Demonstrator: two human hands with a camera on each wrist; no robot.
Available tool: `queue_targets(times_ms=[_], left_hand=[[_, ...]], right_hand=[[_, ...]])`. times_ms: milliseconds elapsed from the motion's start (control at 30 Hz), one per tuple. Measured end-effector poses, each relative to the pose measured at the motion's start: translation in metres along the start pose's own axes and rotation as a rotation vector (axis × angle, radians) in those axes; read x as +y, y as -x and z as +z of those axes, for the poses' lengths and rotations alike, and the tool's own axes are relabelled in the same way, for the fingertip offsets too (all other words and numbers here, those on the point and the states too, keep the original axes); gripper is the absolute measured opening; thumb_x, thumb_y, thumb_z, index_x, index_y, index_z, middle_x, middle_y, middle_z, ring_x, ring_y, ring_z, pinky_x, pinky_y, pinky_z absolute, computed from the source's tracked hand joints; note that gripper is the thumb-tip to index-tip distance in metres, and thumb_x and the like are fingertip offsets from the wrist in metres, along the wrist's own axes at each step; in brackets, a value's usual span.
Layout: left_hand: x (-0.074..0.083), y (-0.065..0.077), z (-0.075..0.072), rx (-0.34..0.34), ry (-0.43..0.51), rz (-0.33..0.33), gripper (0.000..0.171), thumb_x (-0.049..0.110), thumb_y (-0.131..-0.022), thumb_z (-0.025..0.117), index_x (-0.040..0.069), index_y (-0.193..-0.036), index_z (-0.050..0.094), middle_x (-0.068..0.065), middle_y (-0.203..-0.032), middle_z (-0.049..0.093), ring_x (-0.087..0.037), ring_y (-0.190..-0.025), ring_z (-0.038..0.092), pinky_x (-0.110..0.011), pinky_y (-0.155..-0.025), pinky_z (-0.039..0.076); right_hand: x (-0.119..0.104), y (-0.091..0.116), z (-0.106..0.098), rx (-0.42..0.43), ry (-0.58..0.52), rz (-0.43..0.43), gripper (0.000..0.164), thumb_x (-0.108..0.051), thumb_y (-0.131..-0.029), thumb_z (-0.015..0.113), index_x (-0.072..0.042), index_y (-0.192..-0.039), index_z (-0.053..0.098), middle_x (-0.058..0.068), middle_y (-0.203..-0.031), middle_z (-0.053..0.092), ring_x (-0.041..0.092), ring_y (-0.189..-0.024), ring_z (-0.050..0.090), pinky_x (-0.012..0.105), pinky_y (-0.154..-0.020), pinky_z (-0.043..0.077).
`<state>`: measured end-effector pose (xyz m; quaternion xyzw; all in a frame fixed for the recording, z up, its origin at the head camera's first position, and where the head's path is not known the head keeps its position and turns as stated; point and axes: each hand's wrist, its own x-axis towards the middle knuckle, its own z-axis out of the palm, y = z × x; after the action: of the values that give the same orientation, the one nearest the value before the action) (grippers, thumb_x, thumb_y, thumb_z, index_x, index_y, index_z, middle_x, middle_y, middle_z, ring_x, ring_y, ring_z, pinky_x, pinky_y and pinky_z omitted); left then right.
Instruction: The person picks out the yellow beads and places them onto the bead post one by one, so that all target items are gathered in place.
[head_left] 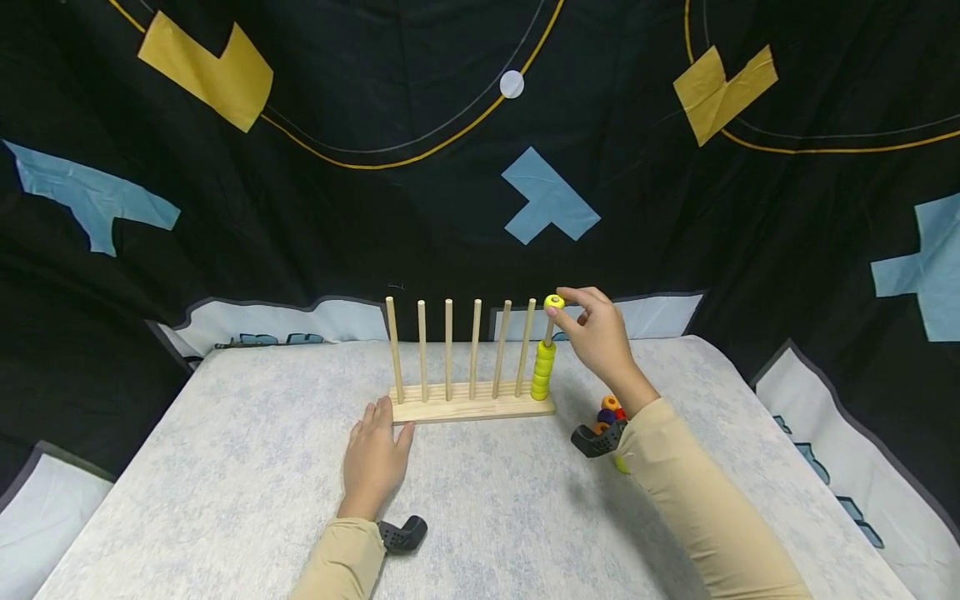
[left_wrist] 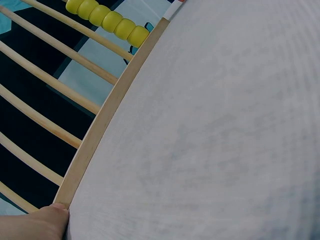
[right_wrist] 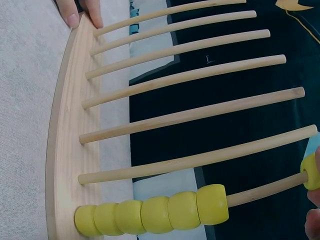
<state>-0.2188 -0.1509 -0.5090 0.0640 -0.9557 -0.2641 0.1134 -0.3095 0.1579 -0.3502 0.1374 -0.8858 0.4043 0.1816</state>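
At the top of the rightmost peg, my right hand [head_left: 600, 337] pinches a yellow bead [head_left: 554, 301] between thumb and fingertips. The peg's tip runs into the bead's hole in the right wrist view. Lower on that peg sits a stack of several yellow beads [right_wrist: 155, 215], with bare wood between stack and held bead. The wooden peg rack [head_left: 472, 408] carries a row of upright pegs, the others bare. My left hand [head_left: 375, 462] rests at the rack's left end, fingers extended, its thumb [left_wrist: 50, 217] touching the front corner.
Loose beads in orange, blue and red [head_left: 610, 404] lie on the table right of the rack, partly hidden by my right wrist. A yellow-green bead [head_left: 622, 464] shows beside the right sleeve. A pale cloth [head_left: 480, 508] covers the table; a dark curtain [head_left: 375, 225] hangs behind.
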Motion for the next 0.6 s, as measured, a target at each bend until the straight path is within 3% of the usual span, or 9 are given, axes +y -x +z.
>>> queue_targets(times_ms=[600], left_hand=[[0.0,-0.001,0.001,0.0,-0.009,0.004,0.07,0.035,-0.102,0.052,-0.007,-0.152,0.028,-0.027,-0.156,0.033,-0.039,-0.151,0.024,-0.051,-0.126,0.016]], right_hand=[[0.012,0.005,-0.006,-0.003,-0.013,-0.027,0.042,-0.033,-0.096,0.067,-0.012,-0.132,0.064,0.005,-0.12,0.063,0.021,-0.081,0.051,0.028,-0.065,0.046]])
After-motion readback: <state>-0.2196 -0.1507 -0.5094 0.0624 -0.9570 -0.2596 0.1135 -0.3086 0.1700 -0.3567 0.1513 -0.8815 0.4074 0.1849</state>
